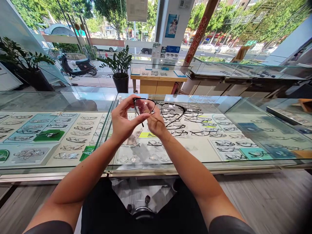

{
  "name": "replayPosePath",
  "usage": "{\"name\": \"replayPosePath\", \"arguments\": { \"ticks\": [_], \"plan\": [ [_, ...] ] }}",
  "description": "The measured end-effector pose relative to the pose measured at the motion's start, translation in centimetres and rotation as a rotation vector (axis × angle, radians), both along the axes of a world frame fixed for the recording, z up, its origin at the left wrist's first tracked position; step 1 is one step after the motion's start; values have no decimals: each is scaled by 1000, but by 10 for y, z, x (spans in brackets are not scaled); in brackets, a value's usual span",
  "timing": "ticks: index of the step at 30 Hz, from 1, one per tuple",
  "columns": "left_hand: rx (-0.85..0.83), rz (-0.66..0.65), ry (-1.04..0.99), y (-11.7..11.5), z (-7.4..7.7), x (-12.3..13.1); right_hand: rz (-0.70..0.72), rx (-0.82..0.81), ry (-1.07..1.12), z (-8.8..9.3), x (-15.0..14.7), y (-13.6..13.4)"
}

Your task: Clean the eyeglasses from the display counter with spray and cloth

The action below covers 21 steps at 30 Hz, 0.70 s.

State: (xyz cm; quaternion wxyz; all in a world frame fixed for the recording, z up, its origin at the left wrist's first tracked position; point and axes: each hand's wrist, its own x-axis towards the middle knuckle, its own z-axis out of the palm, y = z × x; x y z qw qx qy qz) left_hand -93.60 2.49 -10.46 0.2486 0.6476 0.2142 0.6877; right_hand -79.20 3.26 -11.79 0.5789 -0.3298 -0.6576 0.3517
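A pair of black-rimmed eyeglasses [173, 108] is held up above the glass counter, its clear lenses facing me. My left hand [125, 117] grips the left end of the frame, the thumb at the lower edge of the left lens and the fingers at the top corner. My right hand [156, 122] is closed close to the bridge, behind and under the left lens. Whether a cloth or anything else is inside the right fingers is hidden. One temple arm hangs down below the right lens.
Beneath the hands stands a glass display counter [195, 164] with rows of eyeglasses inside. Beyond it are a potted plant [120, 65], a low wooden display table [158, 86] and a large window. A wheeled stool base [144, 213] shows between my legs.
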Motion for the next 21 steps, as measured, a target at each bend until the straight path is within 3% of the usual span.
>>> {"name": "replayPosePath", "arguments": {
  "ticks": [4,21],
  "plan": [
    [-5,-14,3,2,-1,0,59,37,76,-3,-1,2],
    [-10,-25,-3,4,-1,1,-14,71,4,-4,-1,-4]
  ]
}}
